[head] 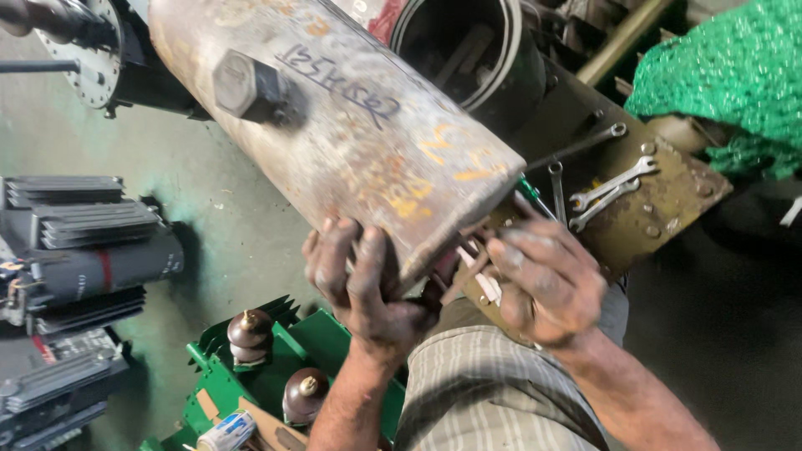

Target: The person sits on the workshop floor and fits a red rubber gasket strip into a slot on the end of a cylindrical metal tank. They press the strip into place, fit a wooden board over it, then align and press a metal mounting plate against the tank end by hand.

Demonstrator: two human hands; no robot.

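Left hand (361, 280) is gripping, fingers curled, the rusty grey steel cylinder's (351, 125) lower end (right hand (547, 284) fingers bent at its corner, grip unclear).

Rusty metal plate (668, 196) w/ bolts carries three wrenches (608, 194); green-grey concrete floor (225, 225) bears grey finned transformers (79, 250).

To your left, grey finned transformers (75, 250) stand on the floor (225, 225). Below you sits a green transformer (251, 376) with two brown insulators (248, 332). Spanners (610, 190) lie on the rusty plate (677, 196); green netting (735, 75) hangs top right.
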